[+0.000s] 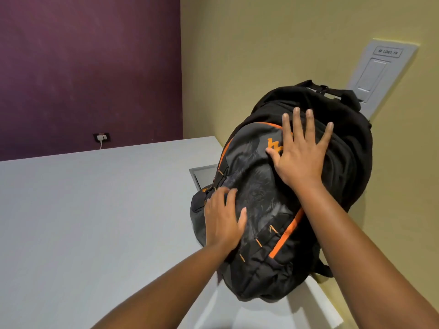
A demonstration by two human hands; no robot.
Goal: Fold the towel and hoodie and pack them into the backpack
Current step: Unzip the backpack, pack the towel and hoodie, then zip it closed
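A bulging black and grey backpack [266, 205] with orange trim stands on the right side of the white table [95, 222], leaning against the yellow wall. Its zips look closed. My right hand [299, 153] lies flat on its upper front panel, fingers spread and straight. My left hand [223, 217] presses on the lower left of the front panel, fingers slightly bent over the fabric. The towel and the hoodie are not visible.
A grey cable hatch [202, 174] is set into the table just behind the backpack. A white switch panel [380, 74] is on the yellow wall behind the bag. A wall socket with a white plug [101, 137] sits on the purple wall.
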